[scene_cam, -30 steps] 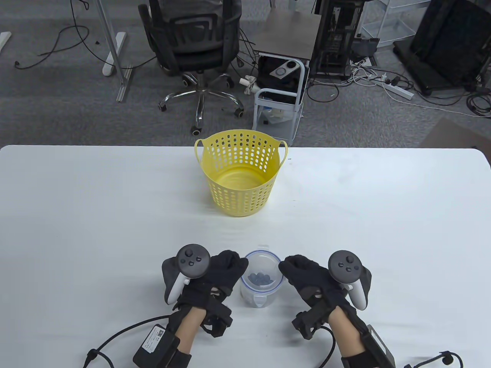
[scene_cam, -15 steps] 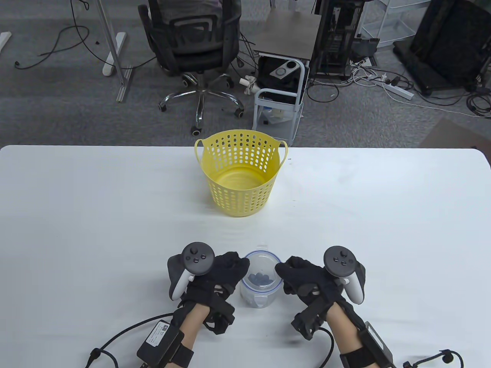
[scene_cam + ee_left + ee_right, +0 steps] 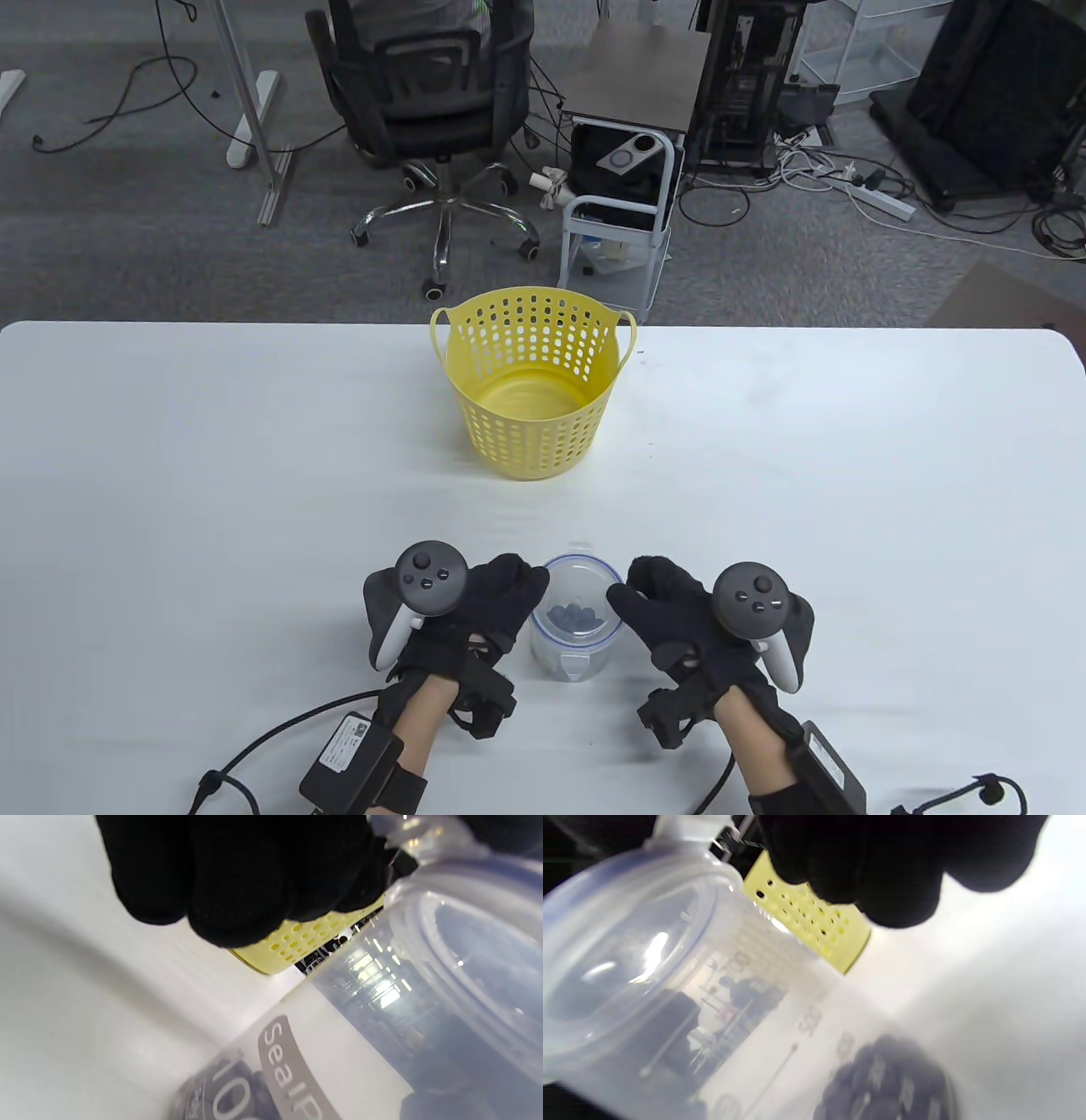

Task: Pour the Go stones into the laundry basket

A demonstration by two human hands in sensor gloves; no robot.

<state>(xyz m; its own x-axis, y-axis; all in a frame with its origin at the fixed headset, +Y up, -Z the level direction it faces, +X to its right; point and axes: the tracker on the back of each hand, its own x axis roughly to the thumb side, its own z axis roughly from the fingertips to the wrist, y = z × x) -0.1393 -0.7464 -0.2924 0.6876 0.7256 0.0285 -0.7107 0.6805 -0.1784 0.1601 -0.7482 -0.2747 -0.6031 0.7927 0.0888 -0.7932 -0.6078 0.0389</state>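
The clear container with dark Go stones in its bottom stands upright near the table's near edge, directly between the two hands and equally close to each. The left hand and right hand curl against its opposite sides; whether they grip or merely touch it cannot be told. The yellow laundry basket stands straight ahead at the table's far edge, well apart, so the carry runs directly away from the person.
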